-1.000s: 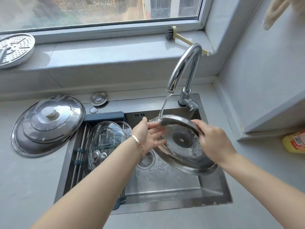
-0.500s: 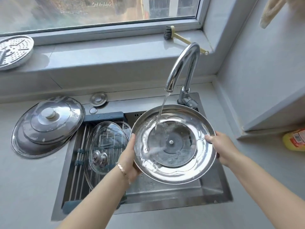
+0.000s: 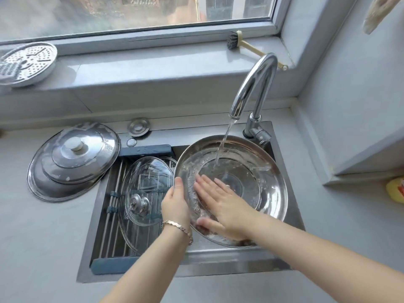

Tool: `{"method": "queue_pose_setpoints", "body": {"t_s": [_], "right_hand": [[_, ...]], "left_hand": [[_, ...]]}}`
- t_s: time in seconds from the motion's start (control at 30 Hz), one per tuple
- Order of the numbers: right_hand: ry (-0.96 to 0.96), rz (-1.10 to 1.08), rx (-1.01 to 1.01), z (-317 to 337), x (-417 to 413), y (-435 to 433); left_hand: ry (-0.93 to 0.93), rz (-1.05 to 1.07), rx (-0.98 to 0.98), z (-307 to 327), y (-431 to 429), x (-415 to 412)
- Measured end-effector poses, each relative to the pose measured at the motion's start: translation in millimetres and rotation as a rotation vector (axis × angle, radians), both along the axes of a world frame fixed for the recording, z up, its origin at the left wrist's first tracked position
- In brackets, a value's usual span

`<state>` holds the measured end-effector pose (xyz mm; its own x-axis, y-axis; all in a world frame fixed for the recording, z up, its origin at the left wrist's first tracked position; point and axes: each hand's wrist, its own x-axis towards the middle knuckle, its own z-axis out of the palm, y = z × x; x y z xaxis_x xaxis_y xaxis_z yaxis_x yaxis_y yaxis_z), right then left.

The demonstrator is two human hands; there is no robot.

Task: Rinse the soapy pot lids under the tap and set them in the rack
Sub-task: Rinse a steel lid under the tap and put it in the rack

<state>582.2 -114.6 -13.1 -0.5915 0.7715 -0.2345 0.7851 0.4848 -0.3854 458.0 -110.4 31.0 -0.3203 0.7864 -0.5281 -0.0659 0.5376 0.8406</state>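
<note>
Under tap [image 3: 255, 84]: left fingers [image 3: 178, 182] grasp lid [image 3: 262, 189]; right fingers [image 3: 207, 182] flat inside; bottle [image 3: 395, 189] label illegible.

Your left grip [image 3: 176, 202] holds the steel lid [image 3: 269, 193] by its near-left rim: the thumb lies over the edge and the other fingers are hidden beneath. A bracelet [image 3: 178, 228] circles the left wrist. Your right grip [image 3: 223, 204] lies flat on the lid's inner face, fingers straight, slightly spread and pointing up and left, thumb apart. Both forearms are bare; the left enters from bottom centre, the right from the lower right.
</note>
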Motion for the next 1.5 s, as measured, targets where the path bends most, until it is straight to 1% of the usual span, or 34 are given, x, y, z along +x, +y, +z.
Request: {"method": "queue_pose_setpoints", "body": {"t_s": [0.03,0.07,0.1,0.17,0.2,0.23,0.3,0.37,0.4,0.43,0.47,0.53,0.63,0.73,0.8,0.83,0.9,0.97,1.03,1.13,1.2,1.23,1.3,1.37,1.43,1.5], "right_hand": [[-0.029,0.05,0.009,-1,10,1],[-0.058,0.043,0.017,-2,21,6],[-0.082,-0.019,0.024,-3,31,12],[-0.095,-0.216,0.03,-4,40,26],[-0.084,-0.273,0.031,-3,35,30],[-0.057,-0.28,0.035,0,24,31],[0.027,-0.153,0.055,5,-3,25],[0.096,0.062,0.094,7,-14,14],[0.105,0.144,0.127,5,-10,9],[0.101,0.189,0.14,2,-1,7],[0.092,0.189,0.12,-1,11,6],[0.067,0.093,0.032,-4,32,5],[0.034,-0.088,-0.115,-6,53,-1],[0.12,-0.216,-0.15,-11,56,-14],[0.156,-0.245,-0.174,-14,52,-22],[0.163,-0.248,-0.188,-15,50,-24],[0.181,-0.256,-0.201,-16,47,-26],[0.198,-0.268,-0.196,-17,44,-25],[0.221,-0.285,-0.177,-18,41,-22],[0.227,-0.315,-0.107,-16,36,-17],[0.266,-0.368,-0.039,-11,31,-13],[0.285,-0.391,-0.014,-7,28,-11],[0.315,-0.403,0.006,3,19,-8],[0.345,-0.409,-0.035,12,8,-4],[0.277,-0.477,-0.073,11,-2,3],[0.162,-0.644,-0.103,5,-10,15]], "left_hand": [[0.004,0.003,0.001,-2,0,-4],[0.02,0.003,-0.002,-2,-2,-7],[0.034,0.001,-0.003,-3,-4,-10],[0.05,-0.019,0.002,-1,-6,-10],[0.043,-0.025,-0.002,2,-6,-7],[0.032,-0.029,-0.011,3,-6,-3],[-0.005,-0.014,-0.018,6,-3,2],[-0.047,0.035,-0.001,7,4,-1],[-0.014,0.028,-0.004,8,7,-6],[0.052,0.0,-0.016,8,10,-12],[0.111,-0.018,-0.014,10,13,-17],[0.232,-0.073,0.035,18,19,-27],[0.5,-0.184,0.222,39,29,-37],[0.723,-0.243,0.396,60,36,-39],[0.91,-0.273,0.485,73,36,-38],[1.031,-0.272,0.548,78,36,-37],[1.23,-0.288,0.712,88,34,-35],[1.357,-0.321,0.829,93,31,-33],[1.41,-0.323,0.89,88,32,-33],[1.395,-0.293,0.895,82,30,-34],[1.322,-0.285,0.833,76,27,-35],[1.223,-0.278,0.764,73,27,-36],[0.916,-0.206,0.604,63,27,-40],[0.652,-0.097,0.424,52,27,-43],[0.539,-0.034,0.281,42,24,-41],[0.479,-0.029,0.199,33,18,-33]]}}
